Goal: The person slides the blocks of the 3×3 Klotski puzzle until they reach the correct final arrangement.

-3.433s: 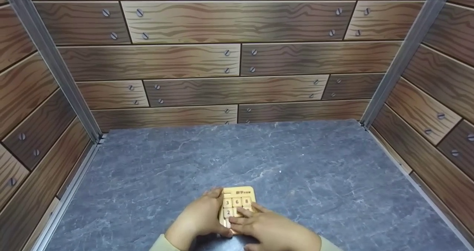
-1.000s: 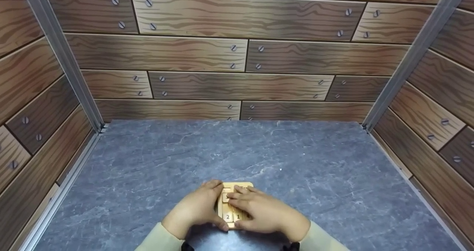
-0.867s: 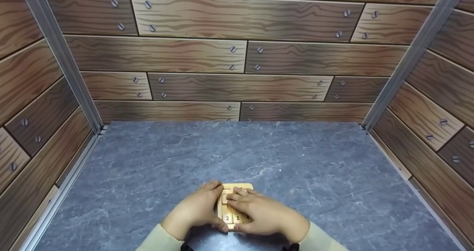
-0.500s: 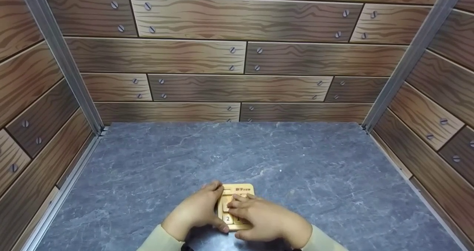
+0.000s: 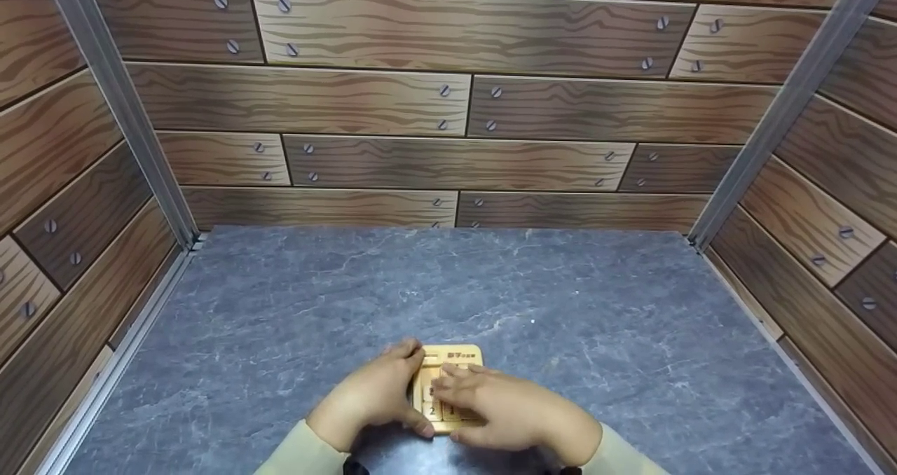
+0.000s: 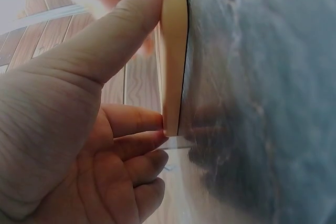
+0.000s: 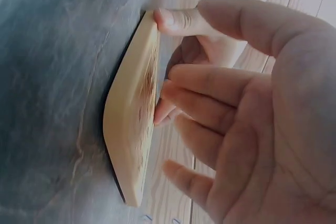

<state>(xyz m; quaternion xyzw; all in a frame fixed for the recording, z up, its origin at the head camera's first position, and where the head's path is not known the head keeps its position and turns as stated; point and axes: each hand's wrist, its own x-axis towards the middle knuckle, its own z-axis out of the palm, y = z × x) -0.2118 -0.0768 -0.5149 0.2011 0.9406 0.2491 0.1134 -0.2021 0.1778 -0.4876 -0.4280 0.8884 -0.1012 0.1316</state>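
Number board (image 5: 440,349): most of its tiles (image 5: 432,411) are concealed beneath the right hand (image 5: 518,408); the covered numerals cannot be read. Smaller print (image 5: 469,355) at the board's far edge is too fine to decipher. The left hand (image 5: 371,394) hides part of the board's left edge. Nearer than the board, both sleeves (image 5: 303,452) and dark objects (image 5: 356,466) are cut off. In the left wrist view, the board's upper end is cropped, the right hand beyond it blurred.

The head camera looked forward and down over the tabletop (image 5: 448,289); both wrist views, close and low, shared the number board (image 5: 452,350) from opposite sides.
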